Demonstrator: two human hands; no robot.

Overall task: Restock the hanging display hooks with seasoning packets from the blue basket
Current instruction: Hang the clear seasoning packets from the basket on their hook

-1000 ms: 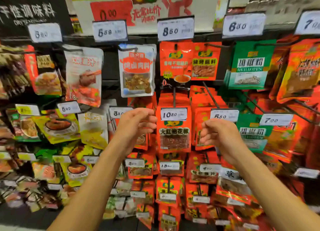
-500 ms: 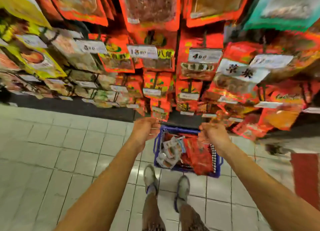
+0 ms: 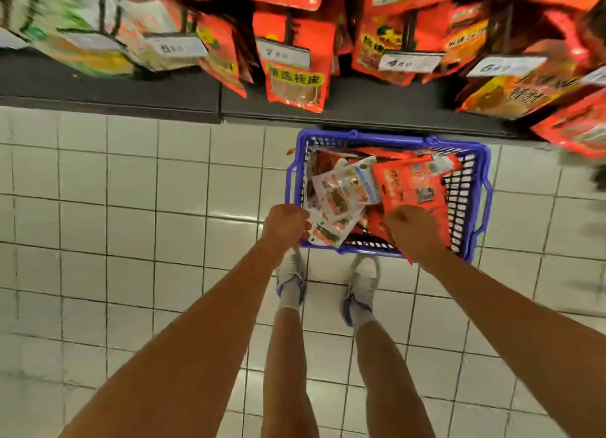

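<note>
Both hands hover, loosely curled and empty, over the blue basket's (image 3: 388, 139) near rim; the right hand (image 3: 411, 229) is nearest the red packet (image 3: 410, 185), the left hand (image 3: 285, 222) beside the white packets (image 3: 341, 194).

You can read "精选桂皮" on the orange hanging packet (image 3: 295, 83), and "7" begins the price tag (image 3: 283, 54) above it.

Pale square-tiled floor (image 3: 131, 208) with dark grout lines, blue basket (image 3: 482, 188) standing on it just in front of the dark shelf base (image 3: 108, 89), seasoning packets (image 3: 344, 188) heaped inside the basket, two white shoes (image 3: 362, 283) on the tiles just beside its near edge
</note>
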